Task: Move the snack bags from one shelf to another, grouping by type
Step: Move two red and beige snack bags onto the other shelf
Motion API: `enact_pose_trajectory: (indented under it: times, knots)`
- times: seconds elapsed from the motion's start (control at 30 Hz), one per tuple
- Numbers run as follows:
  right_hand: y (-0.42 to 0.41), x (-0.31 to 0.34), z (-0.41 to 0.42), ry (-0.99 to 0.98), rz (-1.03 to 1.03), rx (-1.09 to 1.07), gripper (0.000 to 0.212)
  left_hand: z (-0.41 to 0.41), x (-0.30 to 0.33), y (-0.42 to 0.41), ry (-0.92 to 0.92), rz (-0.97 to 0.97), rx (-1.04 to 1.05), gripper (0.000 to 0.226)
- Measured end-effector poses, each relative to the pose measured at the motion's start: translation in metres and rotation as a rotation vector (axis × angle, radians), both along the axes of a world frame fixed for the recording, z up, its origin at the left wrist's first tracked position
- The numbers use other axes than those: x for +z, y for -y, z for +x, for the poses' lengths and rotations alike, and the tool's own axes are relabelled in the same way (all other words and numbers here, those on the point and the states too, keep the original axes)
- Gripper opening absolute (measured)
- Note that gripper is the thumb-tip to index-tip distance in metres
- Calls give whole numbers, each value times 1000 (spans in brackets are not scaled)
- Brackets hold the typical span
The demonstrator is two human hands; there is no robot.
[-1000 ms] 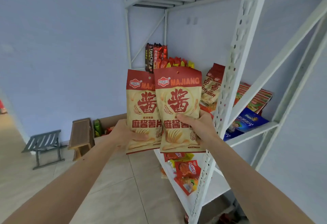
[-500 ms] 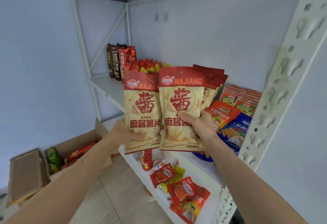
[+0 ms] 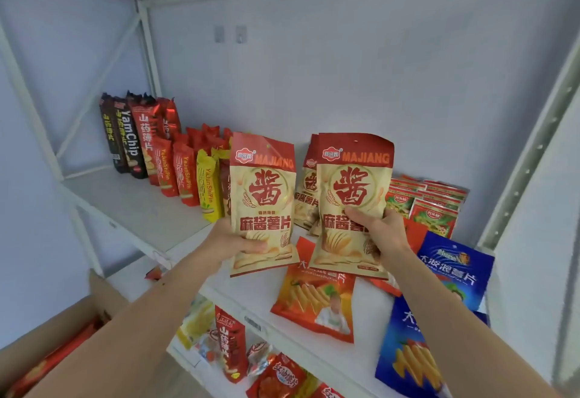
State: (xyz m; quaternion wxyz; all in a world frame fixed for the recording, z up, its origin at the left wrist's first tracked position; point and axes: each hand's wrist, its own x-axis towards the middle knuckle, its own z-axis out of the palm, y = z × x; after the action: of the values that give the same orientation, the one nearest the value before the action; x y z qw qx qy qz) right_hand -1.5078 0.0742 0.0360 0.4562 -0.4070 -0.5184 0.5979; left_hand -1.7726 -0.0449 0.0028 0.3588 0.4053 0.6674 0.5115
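Note:
My left hand (image 3: 230, 242) grips one cream-and-red MAJIANG chip bag (image 3: 263, 196) by its lower left corner, upright above the upper white shelf (image 3: 138, 206). My right hand (image 3: 381, 231) holds a second, identical MAJIANG bag (image 3: 353, 190) by its lower right side. Right behind the second bag, more MAJIANG bags (image 3: 309, 190) stand on the shelf against the wall. A gap separates the two held bags.
Tall yam chip packs (image 3: 131, 140) and red and yellow packs (image 3: 185, 171) line the shelf's left. Green-red packets (image 3: 430, 203), orange (image 3: 317, 300) and blue bags (image 3: 452, 269) lie at right. The lower shelf (image 3: 191, 357) holds mixed snacks. A cardboard box (image 3: 103, 297) sits below left.
I have come closer to the shelf. Both hands have carried the bags up and in over the upper shelf, and the two bags, formerly overlapping, are now apart.

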Motion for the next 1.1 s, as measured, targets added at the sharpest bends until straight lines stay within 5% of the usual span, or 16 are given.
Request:
enact_pose_trajectory:
  times: [0.47,1.1]
  knots:
    - [-78,-49,-69,129,-62,-300,36,-86,-37,-161,23,-146,-328,66]
    - [-162,-111,-106,257,-212,-375,55,-107,-91,-244,85,-241,-329,76]
